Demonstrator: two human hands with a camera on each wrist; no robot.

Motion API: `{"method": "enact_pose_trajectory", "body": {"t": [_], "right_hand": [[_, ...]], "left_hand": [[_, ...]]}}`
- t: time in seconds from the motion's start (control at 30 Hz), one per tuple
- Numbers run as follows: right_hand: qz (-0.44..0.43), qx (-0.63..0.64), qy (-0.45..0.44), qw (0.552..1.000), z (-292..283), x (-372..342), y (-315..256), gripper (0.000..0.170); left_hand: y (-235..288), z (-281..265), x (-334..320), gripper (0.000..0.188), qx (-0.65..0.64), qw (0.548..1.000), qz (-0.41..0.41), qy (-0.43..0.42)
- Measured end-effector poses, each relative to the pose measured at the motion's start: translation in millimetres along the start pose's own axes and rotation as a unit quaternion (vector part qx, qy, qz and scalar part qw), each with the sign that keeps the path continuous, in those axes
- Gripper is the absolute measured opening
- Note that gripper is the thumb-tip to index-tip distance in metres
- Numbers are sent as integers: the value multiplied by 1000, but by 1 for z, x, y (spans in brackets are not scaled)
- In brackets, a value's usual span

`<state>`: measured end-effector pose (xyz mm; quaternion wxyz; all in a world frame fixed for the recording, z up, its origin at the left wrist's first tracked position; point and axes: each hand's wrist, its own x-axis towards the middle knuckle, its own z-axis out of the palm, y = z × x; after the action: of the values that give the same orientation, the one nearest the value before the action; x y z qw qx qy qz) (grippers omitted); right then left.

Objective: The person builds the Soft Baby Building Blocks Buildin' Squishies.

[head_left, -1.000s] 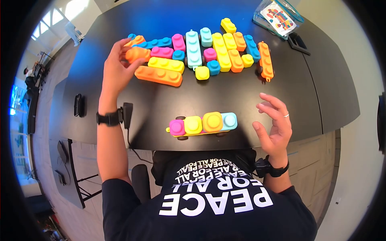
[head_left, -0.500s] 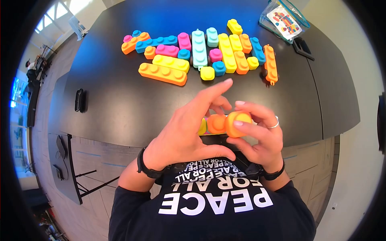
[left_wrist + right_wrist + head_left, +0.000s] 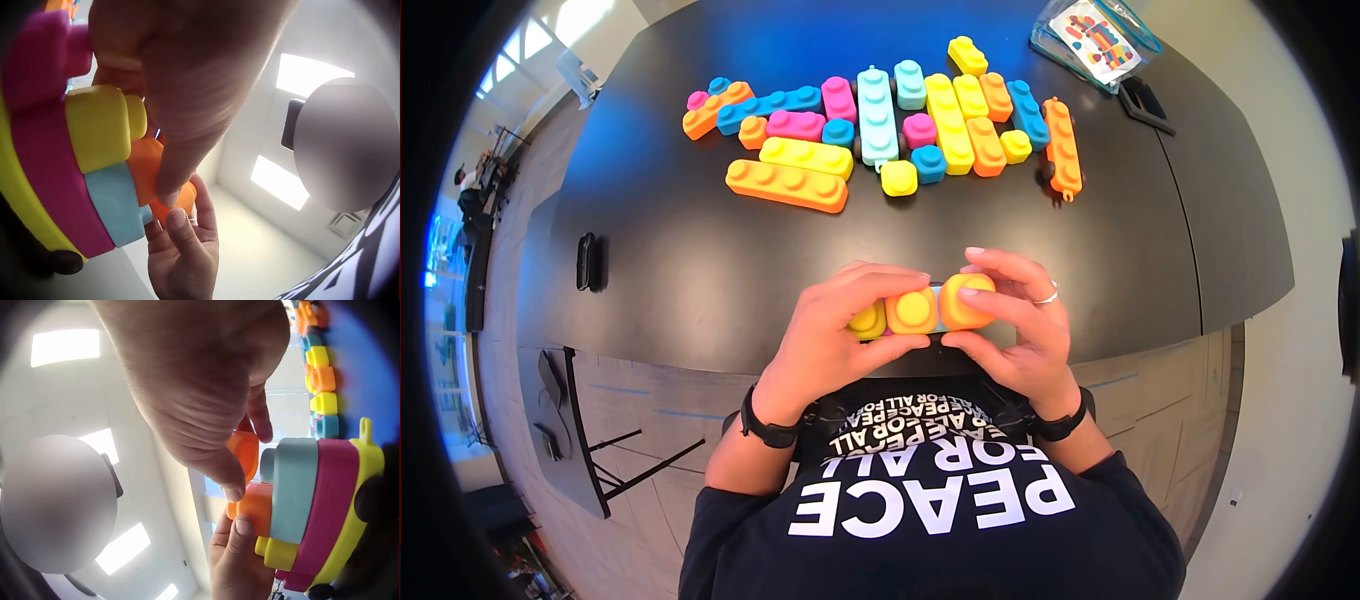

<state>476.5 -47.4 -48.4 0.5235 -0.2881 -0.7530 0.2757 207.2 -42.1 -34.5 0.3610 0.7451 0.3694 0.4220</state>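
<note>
A toy block vehicle with a yellow wheeled base (image 3: 342,540) stands before the person, carrying a magenta layer (image 3: 334,487), a light blue block (image 3: 295,487) and a yellow block (image 3: 100,128). My left hand (image 3: 820,325) pinches an orange block (image 3: 913,315) above the light blue one, thumb on its near side and fingers on its far side. To its right, my right hand (image 3: 1030,325) grips a second, rounded orange block (image 3: 956,316), held close over the vehicle's right end. The left hand partly hides the vehicle's left end in the head view.
Farther back lie rows of loose blocks, among them a long orange block (image 3: 785,187), a light blue wheeled base (image 3: 876,120) and an orange wheeled base (image 3: 1061,150). A clear bag (image 3: 1090,45) stands back right. A black case (image 3: 587,262) lies at left.
The left hand has come from the far-left blocks to the vehicle and now pinches an orange block on it. The right hand, open earlier, has taken hold of the rounded orange block and shifted left.
</note>
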Motion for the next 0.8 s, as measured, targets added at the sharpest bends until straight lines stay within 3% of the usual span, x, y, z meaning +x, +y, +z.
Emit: {"method": "enact_pose_trajectory", "body": {"t": [0.17, 0.37, 0.57, 0.8], "right_hand": [[11, 8, -25, 1000, 5, -6, 3, 46], [-42, -38, -25, 998, 7, -9, 18, 40], [-55, 0, 10, 998, 19, -14, 29, 45], [-11, 3, -45, 999, 11, -8, 30, 54]], "left_hand": [[-4, -2, -3, 60, -1, 1000, 8, 9], [-4, -3, -3, 60, -1, 1000, 10, 9], [-9, -2, -3, 59, 1, 1000, 30, 10], [-9, -3, -5, 56, 5, 1000, 17, 12]]}}
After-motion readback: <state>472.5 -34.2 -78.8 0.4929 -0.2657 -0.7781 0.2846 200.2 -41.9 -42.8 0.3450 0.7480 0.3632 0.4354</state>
